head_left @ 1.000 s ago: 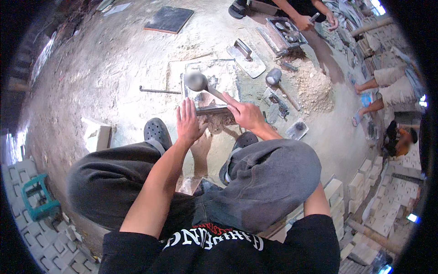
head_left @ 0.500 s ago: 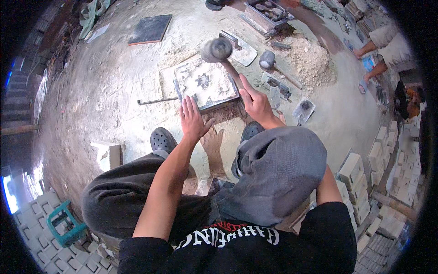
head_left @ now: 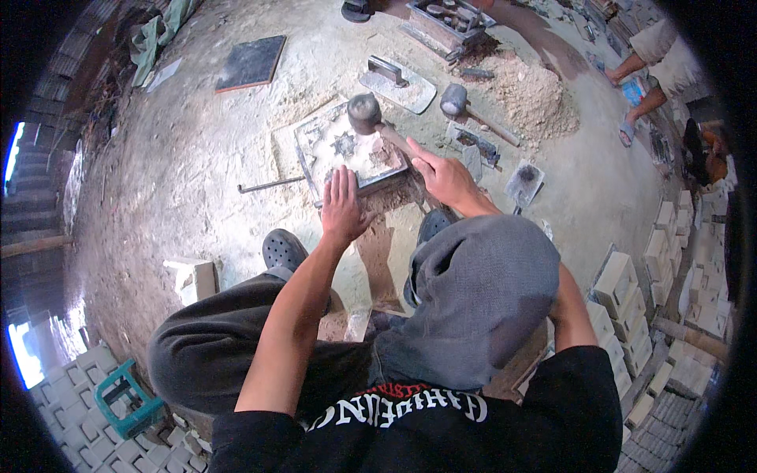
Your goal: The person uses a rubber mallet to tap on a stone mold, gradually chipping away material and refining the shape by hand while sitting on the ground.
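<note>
Before me on the floor lies a square metal mould frame (head_left: 308, 175), filled with pale powder around a dark star-shaped piece (head_left: 343, 147). My right hand (head_left: 449, 183) is wrapped round the wooden handle of a rubber mallet (head_left: 364, 115). The mallet's dark head is over the mould's far part; whether it touches the powder, I cannot tell. My left hand (head_left: 343, 209) lies flat at the mould's near left side, fingers stretched out, holding nothing. A thin metal rod (head_left: 270, 186) sticks out from the mould's left side.
Beyond the mould lie a trowel-like float (head_left: 402, 88) and a second mallet (head_left: 455, 102). A powder heap (head_left: 540, 102) sits right of them, near a small scoop (head_left: 523, 185). A dark square board (head_left: 251, 63) is far left. Pale blocks (head_left: 617, 284) stand stacked at right; another person's foot (head_left: 627, 132) shows.
The mallet's head has come down from its raised, blurred position toward the mould. My left hand stays flat at the mould's edge. The whole view has shifted slightly.
</note>
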`<state>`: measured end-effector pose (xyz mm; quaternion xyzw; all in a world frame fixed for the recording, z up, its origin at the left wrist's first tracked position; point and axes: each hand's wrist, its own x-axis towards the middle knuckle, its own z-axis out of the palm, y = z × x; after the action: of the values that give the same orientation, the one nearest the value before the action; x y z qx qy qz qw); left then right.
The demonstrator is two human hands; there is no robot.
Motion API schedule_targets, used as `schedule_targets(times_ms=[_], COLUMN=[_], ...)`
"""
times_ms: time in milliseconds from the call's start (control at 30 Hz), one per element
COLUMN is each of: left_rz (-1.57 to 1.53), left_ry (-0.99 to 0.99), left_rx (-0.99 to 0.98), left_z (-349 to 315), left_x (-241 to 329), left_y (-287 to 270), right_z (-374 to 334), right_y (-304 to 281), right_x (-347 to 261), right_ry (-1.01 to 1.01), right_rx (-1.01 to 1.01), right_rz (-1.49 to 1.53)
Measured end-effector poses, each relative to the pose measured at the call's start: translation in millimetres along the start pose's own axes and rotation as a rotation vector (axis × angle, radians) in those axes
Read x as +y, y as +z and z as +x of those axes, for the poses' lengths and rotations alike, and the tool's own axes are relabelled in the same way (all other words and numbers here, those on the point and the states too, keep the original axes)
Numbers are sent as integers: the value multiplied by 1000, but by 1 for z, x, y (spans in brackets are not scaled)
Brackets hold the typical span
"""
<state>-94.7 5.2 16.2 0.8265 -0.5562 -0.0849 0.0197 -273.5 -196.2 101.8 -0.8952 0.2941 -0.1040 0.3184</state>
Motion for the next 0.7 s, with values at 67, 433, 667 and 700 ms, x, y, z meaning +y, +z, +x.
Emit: schedule_targets(times_ms=[67,433,667,700], left_rz=[-20,38,32,51], left_ry=[16,-14,-30,-12], left_rx=[4,-38,-37,-23], left_z=[10,42,26,25], left_x=[6,28,22,16], left_y=[-4,-10,-4,-3], right_z=[4,-14,-50,-52], right_y=[0,-17,-11,-9], right_x=[-12,-11,-3,-4], right_ry=[-22,50,129,103], right_rx=[138,202,47,83], right_rz=[101,116,13,61])
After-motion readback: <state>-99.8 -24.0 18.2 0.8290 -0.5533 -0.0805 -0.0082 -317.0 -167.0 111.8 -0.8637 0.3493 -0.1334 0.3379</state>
